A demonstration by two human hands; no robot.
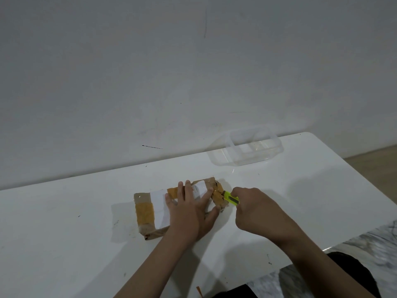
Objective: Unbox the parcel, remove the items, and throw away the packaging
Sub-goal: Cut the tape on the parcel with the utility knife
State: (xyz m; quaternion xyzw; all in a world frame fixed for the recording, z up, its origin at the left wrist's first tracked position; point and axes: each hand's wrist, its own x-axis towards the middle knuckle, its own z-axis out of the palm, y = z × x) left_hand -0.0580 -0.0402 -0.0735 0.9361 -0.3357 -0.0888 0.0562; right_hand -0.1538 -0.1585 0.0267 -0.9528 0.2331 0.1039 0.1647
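A brown taped parcel (148,211) with orange tape bands and a white label lies flat on the white table (64,222). My left hand (191,211) presses down on its top with fingers spread, thumb at the parcel's right end. My right hand (255,211) grips a small yellow-green box cutter (231,198), whose tip touches the parcel's torn right end. The blade itself is hidden against the wrapping.
A clear plastic container (255,147) with its lid beside it stands at the back right of the table, near the wall. The table's right edge runs diagonally, with marble floor (369,244) beyond. A small orange scrap (199,291) lies at the front edge.
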